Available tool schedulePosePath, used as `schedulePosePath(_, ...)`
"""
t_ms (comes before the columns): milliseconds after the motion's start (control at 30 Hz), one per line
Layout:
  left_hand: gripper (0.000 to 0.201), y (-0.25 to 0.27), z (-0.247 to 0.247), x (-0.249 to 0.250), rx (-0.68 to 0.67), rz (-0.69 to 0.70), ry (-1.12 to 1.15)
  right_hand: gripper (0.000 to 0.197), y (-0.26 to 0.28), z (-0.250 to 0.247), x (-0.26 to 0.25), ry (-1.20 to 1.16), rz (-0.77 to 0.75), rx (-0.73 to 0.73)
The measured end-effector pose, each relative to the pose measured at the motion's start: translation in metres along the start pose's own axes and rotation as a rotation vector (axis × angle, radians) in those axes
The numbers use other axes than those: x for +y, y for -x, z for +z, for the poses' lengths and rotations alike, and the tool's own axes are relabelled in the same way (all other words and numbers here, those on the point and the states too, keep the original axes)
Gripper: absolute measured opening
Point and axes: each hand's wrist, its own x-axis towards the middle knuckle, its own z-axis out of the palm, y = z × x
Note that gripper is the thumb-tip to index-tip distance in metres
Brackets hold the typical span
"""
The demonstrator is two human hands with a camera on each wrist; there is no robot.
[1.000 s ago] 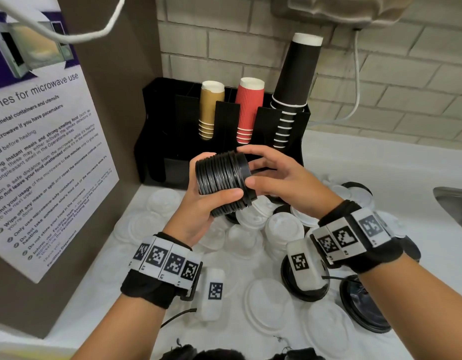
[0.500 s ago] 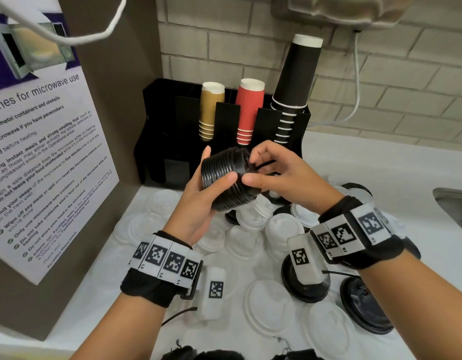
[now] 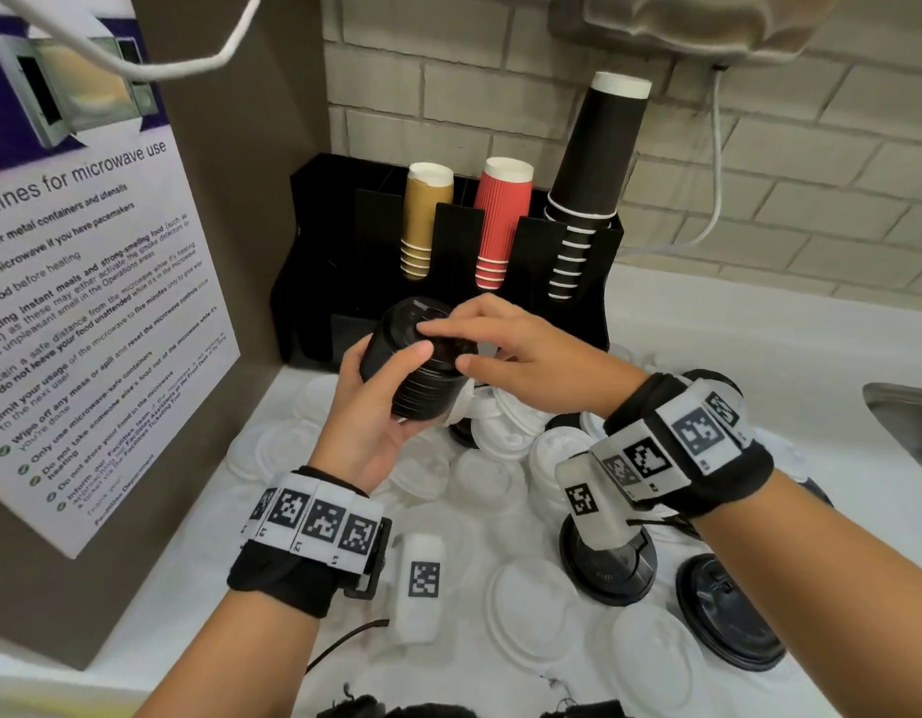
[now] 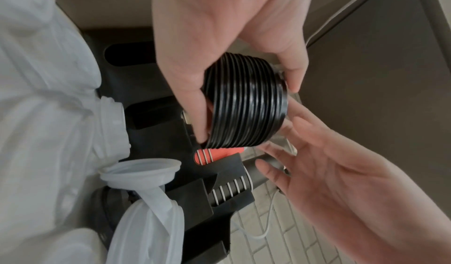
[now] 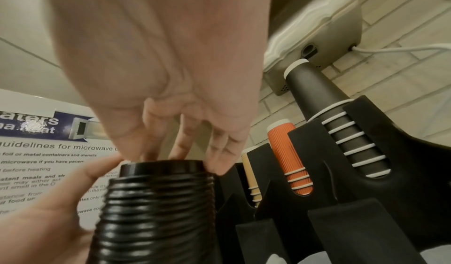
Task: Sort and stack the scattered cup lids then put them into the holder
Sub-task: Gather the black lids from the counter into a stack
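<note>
My left hand [image 3: 376, 406] grips a tall stack of black lids [image 3: 422, 370] by its side, held nearly upright just in front of the black holder [image 3: 334, 241]. The fingers of my right hand [image 3: 448, 344] lie straight on the top lid. In the left wrist view the stack of black lids [image 4: 246, 102] sits between thumb and fingers, the right hand [image 4: 329, 171] beside it. The right wrist view has my fingertips [image 5: 219, 164] on the stack's top rim [image 5: 161, 167]. White lids [image 3: 531, 598] and loose black lids [image 3: 728, 614] lie scattered on the counter below.
The holder's upper slots carry tan cups [image 3: 428, 220], red cups [image 3: 500, 220] and black cups [image 3: 593, 173]. A panel with a microwave poster [image 3: 86, 303] walls off the left. A sink edge [image 3: 904, 422] is at the right, a brick wall behind.
The stack has turned from lying sideways to nearly upright and moved toward the holder. My right hand has shifted from holding its end to resting fingers on the top.
</note>
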Motion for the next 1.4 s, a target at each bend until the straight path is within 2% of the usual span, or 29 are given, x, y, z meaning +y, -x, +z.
schedulePosePath(100,0.07,-0.003,-0.008,0.006,0.062,-0.014,0.03,0.047,-0.004,-0.002,0.002,-0.21,-0.012,-0.129)
schedulePosePath(167,0.058,-0.005,-0.012,0.011,0.087,-0.016,0.03,0.038,-0.008,-0.001,0.009,-0.394,0.095,-0.028)
schedulePosePath(200,0.054,-0.006,-0.014,0.013,0.098,-0.013,0.032,0.029,-0.01,0.0,0.015,-0.344,0.176,0.055)
schedulePosePath(233,0.052,-0.006,-0.015,0.015,0.107,-0.006,0.034,0.023,-0.012,0.001,0.02,-0.149,0.259,0.09)
schedulePosePath(267,0.051,-0.007,-0.017,0.016,0.115,0.003,0.036,0.03,-0.014,0.004,0.027,0.112,0.346,0.03)
schedulePosePath(300,0.05,-0.007,-0.017,0.018,0.119,0.009,0.038,0.049,-0.015,0.009,0.035,0.333,0.443,-0.1)
schedulePosePath(367,0.053,-0.006,-0.017,0.02,0.126,0.02,0.047,0.086,-0.016,0.027,0.043,0.577,0.609,-0.335)
schedulePosePath(433,0.064,-0.004,-0.017,0.022,0.128,0.028,0.058,0.1,-0.019,0.046,0.05,0.633,0.663,-0.396)
schedulePosePath(500,0.069,-0.001,-0.017,0.023,0.118,0.036,0.045,0.098,-0.023,0.059,0.055,0.647,0.666,-0.385)
schedulePosePath(600,0.064,0.0,-0.019,0.025,0.105,0.046,0.029,0.081,-0.026,0.065,0.056,0.699,0.639,-0.342)
schedulePosePath(833,0.07,0.004,-0.023,0.031,0.113,0.065,0.02,0.061,-0.03,0.054,0.051,0.665,0.548,-0.258)
schedulePosePath(967,0.056,0.006,-0.025,0.034,0.117,0.074,0.007,0.061,-0.029,0.056,0.052,0.692,0.558,-0.298)
schedulePosePath(1100,0.06,0.009,-0.026,0.035,0.118,0.076,-0.005,0.056,-0.031,0.055,0.055,0.732,0.555,-0.262)
schedulePosePath(1267,0.05,0.009,-0.028,0.035,0.135,0.071,-0.012,0.054,-0.033,0.048,0.054,0.807,0.463,-0.224)
schedulePosePath(1400,0.049,0.008,-0.034,0.041,0.17,0.096,0.014,0.048,-0.04,0.041,0.04,0.806,0.373,-0.103)
